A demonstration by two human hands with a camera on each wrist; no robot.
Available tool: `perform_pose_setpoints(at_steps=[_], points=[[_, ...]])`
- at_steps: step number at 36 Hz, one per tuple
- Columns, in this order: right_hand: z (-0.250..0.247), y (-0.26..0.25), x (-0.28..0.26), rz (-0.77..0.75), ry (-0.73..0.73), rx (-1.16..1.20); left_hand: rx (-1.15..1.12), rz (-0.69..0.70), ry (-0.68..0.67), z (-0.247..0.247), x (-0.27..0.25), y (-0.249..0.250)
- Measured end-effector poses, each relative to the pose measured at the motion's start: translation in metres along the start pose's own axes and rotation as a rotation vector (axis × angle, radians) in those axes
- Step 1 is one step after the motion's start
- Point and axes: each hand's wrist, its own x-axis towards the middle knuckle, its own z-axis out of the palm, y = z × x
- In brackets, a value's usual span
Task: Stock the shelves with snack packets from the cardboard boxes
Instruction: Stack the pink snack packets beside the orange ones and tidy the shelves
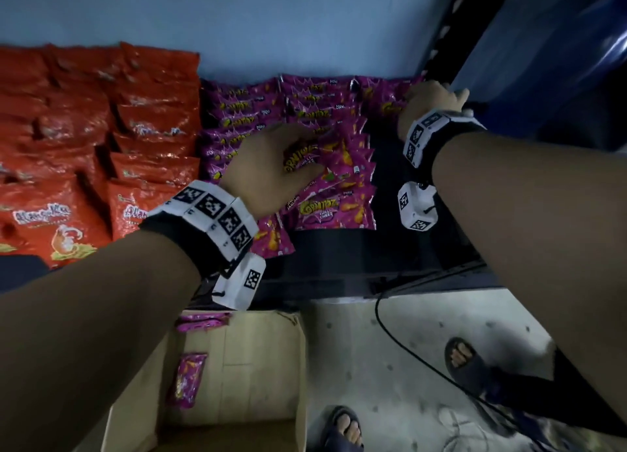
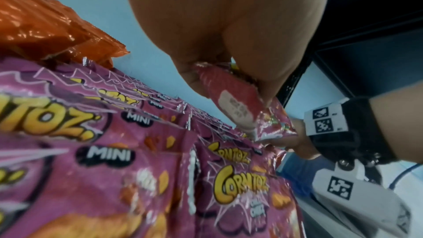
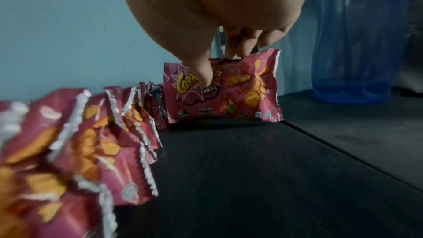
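Rows of small pink Corntoz packets (image 1: 258,112) stand on the dark shelf (image 1: 400,214). My left hand (image 1: 271,166) grips one pink packet (image 2: 233,100) by its top over the middle row (image 1: 336,187). Far back on the right, by the wall, my right hand (image 1: 431,102) pinches the top of another pink packet (image 3: 224,91) that stands upright on the shelf board (image 3: 251,169). Below the shelf an open cardboard box (image 1: 244,366) holds a few pink packets (image 1: 186,380).
Large orange-red snack bags (image 1: 84,139) fill the shelf's left side. A black slotted upright (image 1: 458,20) rises at the right, with a blue translucent container (image 3: 357,42) beyond it. A black cable (image 1: 407,346) crosses the concrete floor near my sandalled feet (image 1: 342,428).
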Motion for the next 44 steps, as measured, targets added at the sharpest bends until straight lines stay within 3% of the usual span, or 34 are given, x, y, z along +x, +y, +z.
perform_pose_setpoints(at_steps=[3,6,9,13,19,22,24,27,29,32,39,44], points=[[0.003,-0.007,0.010,-0.078,0.037,0.039,0.004,-0.011,0.025,0.000,0.005,-0.002],[0.026,-0.002,0.031,-0.208,-0.068,0.100,-0.021,-0.021,0.035,0.001,0.007,-0.005],[0.025,-0.009,0.031,-0.158,-0.135,0.260,-0.008,-0.025,0.057,0.003,0.006,-0.008],[0.019,-0.009,0.010,-0.085,0.043,0.390,-0.003,-0.029,0.089,0.007,0.007,-0.009],[0.020,-0.004,0.002,-0.111,-0.176,0.382,-0.034,-0.014,0.109,0.011,0.011,-0.005],[0.004,-0.012,-0.011,-0.065,-0.029,0.503,-0.041,0.000,0.089,0.012,0.014,-0.001],[-0.015,-0.019,-0.023,-0.075,-0.010,0.640,-0.029,0.008,0.081,0.012,0.018,0.001],[-0.048,-0.026,-0.051,-0.283,-0.176,0.766,-0.017,0.000,0.076,0.012,0.024,0.003],[-0.057,-0.023,-0.066,-0.399,-0.383,0.682,-0.026,-0.002,0.083,0.011,0.028,0.006],[-0.056,-0.014,-0.075,-0.484,-0.553,0.629,-0.060,0.007,0.118,0.008,0.031,0.014],[-0.038,0.011,-0.081,-0.378,-0.625,0.905,-0.179,-0.169,0.161,0.000,0.026,0.014],[-0.039,0.023,-0.081,-0.297,-0.558,1.083,-0.169,-0.247,0.067,-0.010,0.028,0.002]])
